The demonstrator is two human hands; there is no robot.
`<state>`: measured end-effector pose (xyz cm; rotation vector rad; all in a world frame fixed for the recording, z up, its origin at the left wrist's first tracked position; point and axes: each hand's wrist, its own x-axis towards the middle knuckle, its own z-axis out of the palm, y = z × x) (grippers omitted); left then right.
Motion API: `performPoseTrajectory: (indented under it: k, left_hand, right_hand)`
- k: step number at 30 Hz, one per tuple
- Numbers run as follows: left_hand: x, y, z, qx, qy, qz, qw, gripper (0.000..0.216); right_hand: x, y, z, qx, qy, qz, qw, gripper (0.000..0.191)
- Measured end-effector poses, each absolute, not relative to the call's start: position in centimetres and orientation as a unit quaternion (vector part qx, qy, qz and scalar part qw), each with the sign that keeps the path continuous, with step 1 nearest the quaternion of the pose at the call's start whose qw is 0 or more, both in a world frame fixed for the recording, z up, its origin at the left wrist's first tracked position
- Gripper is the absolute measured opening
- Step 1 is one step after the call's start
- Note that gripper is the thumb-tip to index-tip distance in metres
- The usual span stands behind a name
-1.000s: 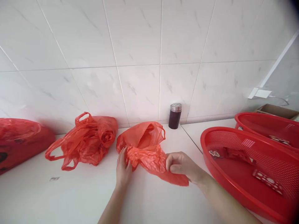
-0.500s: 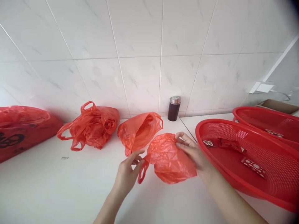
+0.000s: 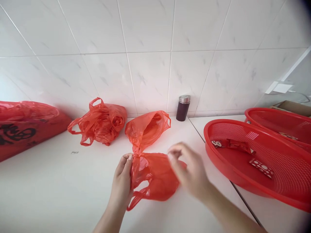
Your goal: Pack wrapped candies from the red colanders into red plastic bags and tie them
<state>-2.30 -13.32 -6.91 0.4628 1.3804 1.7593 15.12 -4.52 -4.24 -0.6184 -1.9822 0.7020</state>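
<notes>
A thin red plastic bag (image 3: 155, 176) lies crumpled on the white counter (image 3: 60, 191) in front of me. My left hand (image 3: 122, 179) pinches its left edge near a handle loop, fingers closed on the plastic. My right hand (image 3: 188, 170) hovers over the bag's right side, smeared by motion, so its fingers are unclear. Just behind lies a second red bag (image 3: 145, 129) with its mouth open toward me.
A bundle of red bags (image 3: 100, 121) sits left of it by the tiled wall. A large red sack with black print (image 3: 26, 127) fills the far left. A dark jar with a metal lid (image 3: 182, 108) stands at the wall. Two red mesh baskets (image 3: 257, 181) (image 3: 279, 121) hold small packets.
The bag came off the pile, was lifted and turned, and now lies lower and nearer me. My left hand has taken its left edge; my right hand has let go and moves across it.
</notes>
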Motion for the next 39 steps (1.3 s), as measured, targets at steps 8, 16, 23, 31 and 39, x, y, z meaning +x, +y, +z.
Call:
performPoseTrajectory:
  k: [8, 16, 23, 31, 39]
  left_hand:
    - [-2.7, -16.3, -4.7, 0.256, 0.545, 0.627, 0.494, 0.037]
    - [-7.2, -18.5, -4.9, 0.447, 0.780, 0.438, -0.005, 0.036]
    - [-1.8, -14.6, -10.3, 0.651, 0.708, 0.185, -0.203, 0.017]
    - [-11.5, -13.7, -9.8, 0.606, 0.784, 0.043, -0.128, 0.047]
    - [-9.2, -17.1, -9.0, 0.681, 0.664, 0.238, 0.196, 0.045]
  right_hand:
    - [13.2, -4.0, -8.0, -0.328, -0.919, 0.152, 0.159, 0.031]
    - [17.5, -1.2, -6.1, -0.243, -0.949, 0.200, 0.015, 0.064]
    - [16.3, -2.3, -6.5, -0.220, -0.957, 0.188, -0.031, 0.069]
    - [21.1, -2.7, -4.6, -0.176, -0.937, 0.283, 0.109, 0.033]
    - [32.5, -0.8, -3.9, -0.459, -0.847, 0.139, 0.230, 0.048]
